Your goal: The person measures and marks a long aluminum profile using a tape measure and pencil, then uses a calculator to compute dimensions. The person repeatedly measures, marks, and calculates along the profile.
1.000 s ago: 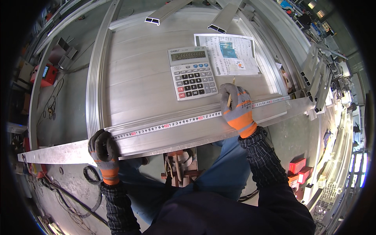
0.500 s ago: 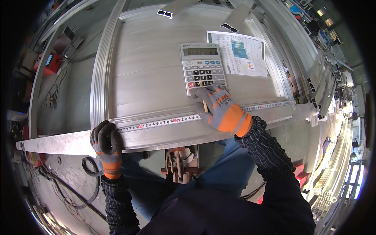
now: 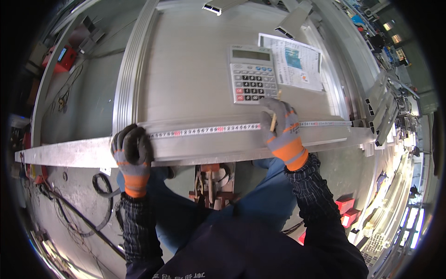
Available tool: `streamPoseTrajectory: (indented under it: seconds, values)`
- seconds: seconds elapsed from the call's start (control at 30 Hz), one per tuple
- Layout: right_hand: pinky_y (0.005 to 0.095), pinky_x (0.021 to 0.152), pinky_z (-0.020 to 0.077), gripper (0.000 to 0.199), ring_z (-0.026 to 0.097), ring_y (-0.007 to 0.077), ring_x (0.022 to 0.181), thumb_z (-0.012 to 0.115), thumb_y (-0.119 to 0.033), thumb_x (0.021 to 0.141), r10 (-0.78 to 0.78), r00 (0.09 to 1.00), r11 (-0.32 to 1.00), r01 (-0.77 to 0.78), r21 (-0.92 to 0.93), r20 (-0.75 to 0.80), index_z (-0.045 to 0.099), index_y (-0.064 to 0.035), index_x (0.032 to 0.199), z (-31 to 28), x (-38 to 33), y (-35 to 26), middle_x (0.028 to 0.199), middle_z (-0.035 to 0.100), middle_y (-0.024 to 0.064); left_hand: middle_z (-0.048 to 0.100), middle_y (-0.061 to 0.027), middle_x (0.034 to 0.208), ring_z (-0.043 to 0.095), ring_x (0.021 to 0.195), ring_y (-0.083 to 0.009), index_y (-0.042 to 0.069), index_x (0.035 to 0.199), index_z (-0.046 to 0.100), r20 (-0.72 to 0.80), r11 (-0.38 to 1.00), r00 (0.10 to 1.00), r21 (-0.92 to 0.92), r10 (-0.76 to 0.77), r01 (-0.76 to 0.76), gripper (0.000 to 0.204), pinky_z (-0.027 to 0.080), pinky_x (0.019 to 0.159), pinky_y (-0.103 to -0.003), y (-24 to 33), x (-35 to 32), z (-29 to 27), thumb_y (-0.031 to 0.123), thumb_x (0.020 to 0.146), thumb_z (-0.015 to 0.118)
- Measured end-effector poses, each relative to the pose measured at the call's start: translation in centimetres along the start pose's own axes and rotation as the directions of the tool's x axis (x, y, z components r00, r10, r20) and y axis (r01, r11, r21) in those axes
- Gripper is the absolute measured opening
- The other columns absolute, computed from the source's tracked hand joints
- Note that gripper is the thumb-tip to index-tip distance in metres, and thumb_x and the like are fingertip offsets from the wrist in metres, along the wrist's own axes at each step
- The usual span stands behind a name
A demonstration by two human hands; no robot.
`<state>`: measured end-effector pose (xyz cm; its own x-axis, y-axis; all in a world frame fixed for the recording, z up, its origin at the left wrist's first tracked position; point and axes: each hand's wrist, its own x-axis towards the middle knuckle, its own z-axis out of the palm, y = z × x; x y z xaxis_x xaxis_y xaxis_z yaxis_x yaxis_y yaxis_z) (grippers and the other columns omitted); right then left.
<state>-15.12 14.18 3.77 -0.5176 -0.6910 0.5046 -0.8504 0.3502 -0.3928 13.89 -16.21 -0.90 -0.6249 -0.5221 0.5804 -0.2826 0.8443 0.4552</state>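
Both hands wear grey and orange gloves. My left hand (image 3: 132, 151) is closed at the left end of a white tape measure (image 3: 200, 131), against the edge of a long aluminium profile (image 3: 69, 151). My right hand (image 3: 284, 130) pinches a thin light-coloured pencil (image 3: 273, 122), tip end upward, above the tape. Just beyond it a grey calculator (image 3: 253, 74) lies on the metal panel (image 3: 186, 69). A printed sheet (image 3: 306, 76) with handwriting and a blue picture lies to the right of the calculator.
Cut aluminium profiles (image 3: 293, 21) rest on the panel's far side, others (image 3: 383, 109) at right. A ridged frame bar (image 3: 132, 69) borders the panel at left. On the floor are a red box (image 3: 65, 58), dark hoses (image 3: 104, 218) and a red-topped stand (image 3: 211, 179).
My right hand has moved right along the tape, away from the calculator keys, with the pencil still in it. The digits on the calculator's display are gone. My left hand stays at the tape's end.
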Motion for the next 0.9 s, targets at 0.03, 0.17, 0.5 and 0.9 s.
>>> streamPoseTrajectory:
  seconds: [0.03, 0.17, 0.5, 0.9]
  values:
    - [0.0554, 0.103, 0.0557, 0.036, 0.072, 0.0447, 0.115, 0.078, -0.011, 0.1, -0.002, 1.0, 1.0, 0.003, 0.013, -0.015, 0.073, -0.0079, 0.136, 0.5, -0.9, 0.7, 0.124, 0.079, 0.0171, 0.079, -0.0185, 0.129, 0.072, 0.12, -0.0422, 0.006, 0.123, 0.08, 0.0, 1.0, 1.0, -0.002, -0.011, 0.011, 0.023, 0.054, 0.11, -0.055, 0.2, 0.0, 0.0, 0.013, 0.101, 0.076]
    - [0.055, 0.101, 0.056, 0.035, 0.073, 0.0434, 0.111, 0.08, -0.01, 0.099, -0.002, 0.996, 0.999, -0.002, -0.044, -0.094, 0.074, -0.01, 0.134, 1.9, -2.0, 1.2, 0.119, 0.08, 0.0137, 0.08, -0.0168, 0.127, 0.073, 0.119, -0.0422, 0.008, 0.123, 0.081, -0.02, 1.0, 1.0, -0.015, 0.015, -0.015, 0.023, 0.054, 0.109, -0.055, -0.4, -0.1, 0.2, 0.013, 0.101, 0.077]
    - [0.055, 0.1, 0.0579, 0.027, 0.076, 0.0434, 0.109, 0.078, -0.008, 0.101, 0.024, 0.985, 0.999, -0.031, -0.037, -0.169, 0.075, -0.0081, 0.128, 2.3, -2.0, 0.8, 0.117, 0.082, 0.0153, 0.082, -0.0133, 0.128, 0.074, 0.118, -0.0399, 0.011, 0.121, 0.083, -0.045, 1.0, 0.999, 0.029, -0.007, 0.008, 0.023, 0.053, 0.11, -0.053, -0.4, -0.5, 0.3, 0.016, 0.099, 0.079]
    - [0.0538, 0.095, 0.0586, 0.024, 0.077, 0.043, 0.105, 0.077, -0.005, 0.101, 0.007, 0.988, 1.0, -0.009, -0.011, -0.157, 0.074, -0.0061, 0.124, 1.9, -1.8, 0.7, 0.114, 0.082, 0.016, 0.081, -0.014, 0.126, 0.074, 0.117, -0.0399, 0.009, 0.121, 0.082, -0.036, 1.0, 0.999, 0.012, 0.009, -0.009, 0.022, 0.054, 0.108, -0.054, -0.5, -0.4, 0.2, 0.013, 0.1, 0.079]
